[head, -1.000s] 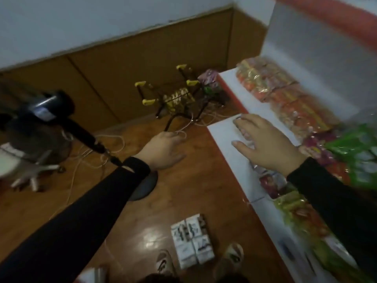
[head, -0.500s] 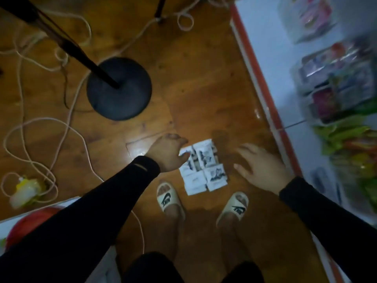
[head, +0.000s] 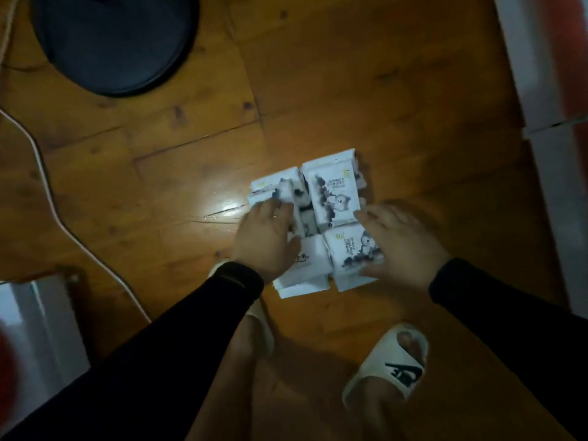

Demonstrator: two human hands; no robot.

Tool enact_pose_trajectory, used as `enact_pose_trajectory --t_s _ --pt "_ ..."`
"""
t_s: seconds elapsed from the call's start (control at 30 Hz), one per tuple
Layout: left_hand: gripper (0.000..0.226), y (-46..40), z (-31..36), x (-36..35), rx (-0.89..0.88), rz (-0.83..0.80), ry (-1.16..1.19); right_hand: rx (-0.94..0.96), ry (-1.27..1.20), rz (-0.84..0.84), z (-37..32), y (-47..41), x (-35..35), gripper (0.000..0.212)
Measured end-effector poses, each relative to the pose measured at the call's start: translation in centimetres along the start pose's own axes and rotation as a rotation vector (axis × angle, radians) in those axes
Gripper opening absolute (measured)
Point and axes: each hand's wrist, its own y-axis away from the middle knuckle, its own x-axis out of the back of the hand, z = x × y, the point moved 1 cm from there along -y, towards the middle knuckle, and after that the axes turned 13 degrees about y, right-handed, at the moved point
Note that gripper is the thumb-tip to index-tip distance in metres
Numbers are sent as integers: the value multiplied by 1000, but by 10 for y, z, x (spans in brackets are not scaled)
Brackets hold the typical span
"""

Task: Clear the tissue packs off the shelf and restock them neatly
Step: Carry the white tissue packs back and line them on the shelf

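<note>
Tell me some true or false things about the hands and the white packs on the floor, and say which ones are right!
1. The tissue packs lie on a wooden floor. True.
2. Only one hand touches the packs. False: the left hand and the right hand are both on them.
3. The packs sit up on the shelf. False: they are down on the floor, in front of the person's feet.
4. The person wears a white slipper. True.
5. A round black stand base covers the packs. False: it sits apart from them, further away on the left.
</note>
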Motion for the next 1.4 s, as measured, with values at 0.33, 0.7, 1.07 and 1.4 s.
enact_pose_trajectory --t_s 0.33,0.7,1.07,1.4 --pt "89 -44 11 -11 438 137 39 39 110 117 7 -4 -40 93" --pt "83 -52 -37 -7 -310 -403 -773 2 109 216 -1 -15 -61 95" --pt "54 1 37 145 -172 -24 -404 -121 12 379 12 102 77 78" --pt "72 146 279 455 -401 444 -8 -338 -26 789 35 354 388 89"
